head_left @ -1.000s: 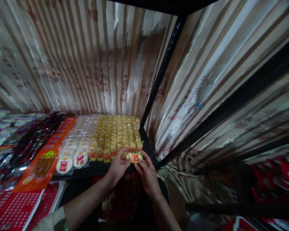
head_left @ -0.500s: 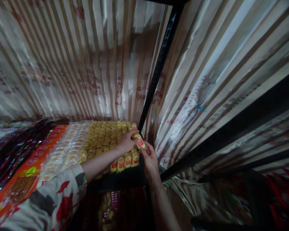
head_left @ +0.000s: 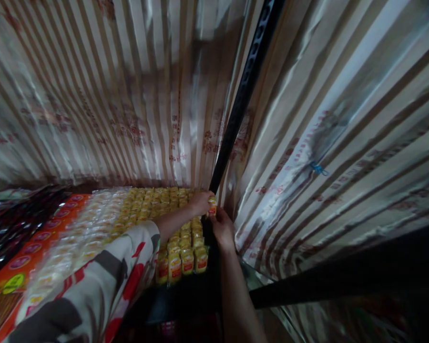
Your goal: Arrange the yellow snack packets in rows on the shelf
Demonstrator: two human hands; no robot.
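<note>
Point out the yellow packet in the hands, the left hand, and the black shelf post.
yellow packet (head_left: 212, 206), head view, its red label between the fingers.
left hand (head_left: 200, 202), head view, back of the hand.
black shelf post (head_left: 243, 93), head view, middle of the upright.

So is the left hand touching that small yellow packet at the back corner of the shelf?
Touching. The head view shows the left hand with its fingers closed around the yellow packet, no gap between them.

Yellow and red against striped beige

Yellow packets (head_left: 180, 257) carry red labels; left of them lie pale packets (head_left: 93, 224), then orange packs (head_left: 25, 252). Behind, the beige-and-brown striped sheet (head_left: 128, 95); the sleeve (head_left: 93, 286) shows white, grey, red.
</note>
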